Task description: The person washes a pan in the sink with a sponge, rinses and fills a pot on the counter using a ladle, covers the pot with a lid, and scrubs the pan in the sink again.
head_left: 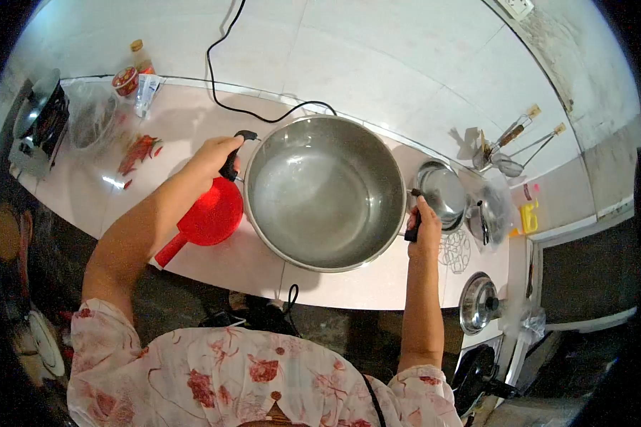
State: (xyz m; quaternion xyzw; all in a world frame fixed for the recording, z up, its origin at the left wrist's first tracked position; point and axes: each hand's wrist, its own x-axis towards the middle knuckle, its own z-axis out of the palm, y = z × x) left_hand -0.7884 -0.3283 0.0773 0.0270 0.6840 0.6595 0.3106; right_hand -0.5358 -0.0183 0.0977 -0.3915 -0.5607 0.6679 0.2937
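Pot [324,139], wide, deep, bright steel, placed around the middle of the counter [181,128], its rim filling most of the span between the wall-side edge and the near edge. Base hidden by the walls; cannot tell whether it bears fully on the surface.

Grip: my left hand [217,153] is wrapped round the left handle [228,169], black, standing out from the rim. My right hand [426,222] is closed about the right handle [412,232], also black. Undersides of both holds are out of sight, so finger depth unconfirmed.

Handling, estimated: walls stiff, no flex expected; metal hard to break, though it could dent. Weight probably considerable for this breadth. The pale sheen inside may be clear liquid or bare polished floor; cannot tell. If liquid, I would expect slosh and a shifting load, so level hands matter.

Holding points: the paired handles are best, opposite each other, load shared, probably less slippery than the polished rim. I would avoid the rim alone: smooth, thin, likely slick if wet.

Surroundings: red dipper [214,213] just beside the pot, below my left forearm, its handle toward the near edge. Black cord [260,116] runs behind, along the wall-side edge. Metal pan [441,191] lies beyond my right hand, toward the counter's right end.
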